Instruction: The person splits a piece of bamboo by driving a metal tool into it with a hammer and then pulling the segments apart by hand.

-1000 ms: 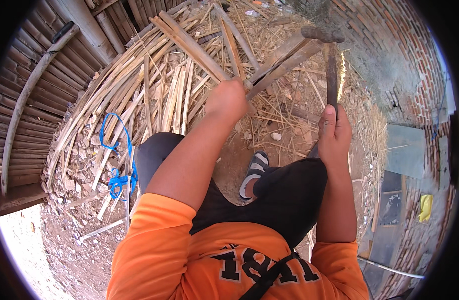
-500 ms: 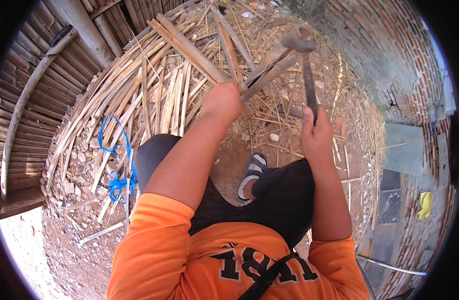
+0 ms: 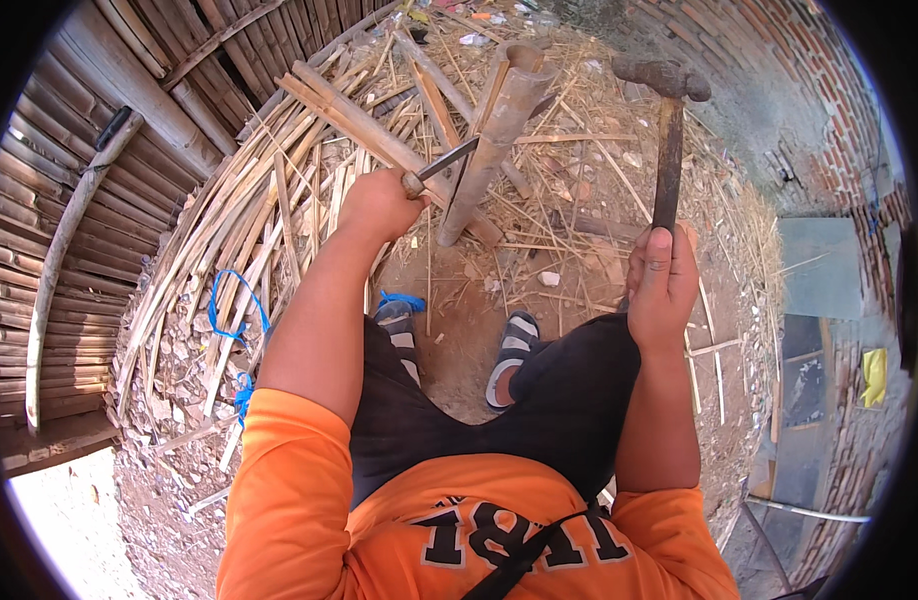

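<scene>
My left hand (image 3: 379, 205) is closed round the handle of a large knife (image 3: 449, 158). Its blade passes into a lengthwise split in a thick bamboo tube (image 3: 501, 135), and the tip shows on the far side. The tube leans a little, its open end up and its lower end by a bamboo piece lying on the ground. In my right hand (image 3: 666, 280) is a hammer (image 3: 669, 155) with a dark shaft, gripped near the shaft's lower end. The hammer's head is apart from the bamboo, to its right.
Long split bamboo strips (image 3: 249, 215) lie heaped at the left, with a blue strap (image 3: 241, 300) beside them. A bamboo wall (image 3: 39, 260) stands at the left, a brick wall (image 3: 779, 70) at the right. My sandalled feet are on the dirt ground (image 3: 449, 360).
The bamboo tube has come from a rightward slant to nearly upright. The hammer has moved right, away from the tube's top. My left hand has shifted left, and the knife blade now shows.
</scene>
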The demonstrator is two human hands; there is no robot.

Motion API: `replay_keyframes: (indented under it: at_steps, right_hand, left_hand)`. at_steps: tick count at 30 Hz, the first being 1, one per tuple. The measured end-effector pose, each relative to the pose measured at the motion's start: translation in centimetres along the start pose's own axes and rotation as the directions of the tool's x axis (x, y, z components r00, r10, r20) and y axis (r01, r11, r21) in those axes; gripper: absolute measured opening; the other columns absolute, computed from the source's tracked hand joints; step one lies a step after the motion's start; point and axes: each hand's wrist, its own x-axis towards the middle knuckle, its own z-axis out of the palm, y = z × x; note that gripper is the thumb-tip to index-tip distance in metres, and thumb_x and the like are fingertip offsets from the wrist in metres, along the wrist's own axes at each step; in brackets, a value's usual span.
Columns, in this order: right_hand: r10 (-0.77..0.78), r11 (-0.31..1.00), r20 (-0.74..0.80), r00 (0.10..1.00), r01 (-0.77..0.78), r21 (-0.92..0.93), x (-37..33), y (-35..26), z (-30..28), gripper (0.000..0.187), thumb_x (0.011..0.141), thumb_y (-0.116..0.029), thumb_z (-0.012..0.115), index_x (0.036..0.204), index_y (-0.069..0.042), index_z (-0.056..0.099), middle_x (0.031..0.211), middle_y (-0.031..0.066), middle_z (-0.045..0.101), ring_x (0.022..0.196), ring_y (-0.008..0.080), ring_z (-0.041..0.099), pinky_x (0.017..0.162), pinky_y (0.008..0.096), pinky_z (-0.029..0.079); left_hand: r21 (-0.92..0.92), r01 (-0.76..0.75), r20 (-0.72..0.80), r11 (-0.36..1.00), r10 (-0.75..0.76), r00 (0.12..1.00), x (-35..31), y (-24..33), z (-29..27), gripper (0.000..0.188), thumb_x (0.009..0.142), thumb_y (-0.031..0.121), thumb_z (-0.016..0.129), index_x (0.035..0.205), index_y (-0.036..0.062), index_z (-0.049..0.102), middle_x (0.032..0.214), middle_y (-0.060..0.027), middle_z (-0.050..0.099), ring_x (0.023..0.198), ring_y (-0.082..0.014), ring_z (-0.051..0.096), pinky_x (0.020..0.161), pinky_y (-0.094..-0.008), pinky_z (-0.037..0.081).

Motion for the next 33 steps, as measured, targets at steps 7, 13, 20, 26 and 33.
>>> replay_keyframes:
  at_steps: [7,13,20,26,33]
  right_hand:
    - [-0.037,0.965,-0.082,0.996,0.014,-0.263,4.5,-0.9,-1.2,0.043,0.106,-0.040,0.055,0.087,-0.001,0.056,0.062,0.0072,0.051,0.055,0.0185,0.049,0.053,0.0355,0.040]
    - [0.135,0.840,0.154,0.979,-0.031,-0.542,5.0,4.8,-0.6,0.046,0.103,-0.042,0.056,0.085,0.001,0.058,0.064,0.0207,0.059,0.057,0.0360,0.060,0.056,0.0450,0.045]
    - [0.056,0.913,0.055,0.997,-0.029,-0.408,5.6,1.6,-1.4,0.045,0.103,-0.041,0.057,0.086,0.001,0.058,0.062,0.0206,0.059,0.057,0.0404,0.060,0.056,0.0479,0.046]
    - [0.187,0.871,0.118,0.975,-0.109,-0.480,4.7,3.3,-2.4,0.046,0.103,-0.041,0.055,0.089,0.002,0.059,0.064,0.0235,0.061,0.063,0.0445,0.064,0.059,0.0526,0.048]
    - [0.192,0.862,0.204,0.960,-0.066,-0.502,3.1,5.2,-2.1,0.040,0.103,-0.038,0.056,0.091,0.001,0.059,0.061,0.0218,0.060,0.061,0.0445,0.062,0.057,0.0515,0.047]
  left_hand:
    - [0.034,-0.010,0.074,0.999,0.008,0.997,1.1,-0.1,-2.0,0.035,0.082,0.038,0.076,0.095,0.0053,0.071,0.090,-0.0210,0.072,0.091,-0.0397,0.069,0.083,-0.0474,0.054]
    - [0.150,-0.044,-0.027,0.988,0.048,0.998,1.1,0.7,-0.8,0.031,0.080,0.033,0.076,0.094,0.0062,0.072,0.088,-0.0208,0.072,0.088,-0.0397,0.069,0.081,-0.0476,0.054]
    - [0.138,0.001,-0.018,0.990,0.001,1.000,-0.4,0.2,-1.5,0.029,0.080,0.034,0.076,0.092,0.0075,0.073,0.084,-0.0197,0.072,0.084,-0.0386,0.070,0.078,-0.0471,0.054]
    - [0.141,-0.054,-0.049,0.988,0.061,0.997,-0.8,0.7,-1.3,0.030,0.080,0.033,0.078,0.089,0.0055,0.073,0.078,-0.0194,0.070,0.076,-0.0387,0.068,0.074,-0.0458,0.053]
    - [0.129,-0.073,-0.020,0.989,0.076,0.997,-0.3,0.2,-1.9,0.030,0.081,0.029,0.080,0.094,0.0035,0.071,0.074,-0.0148,0.069,0.067,-0.0292,0.066,0.067,-0.0402,0.051]
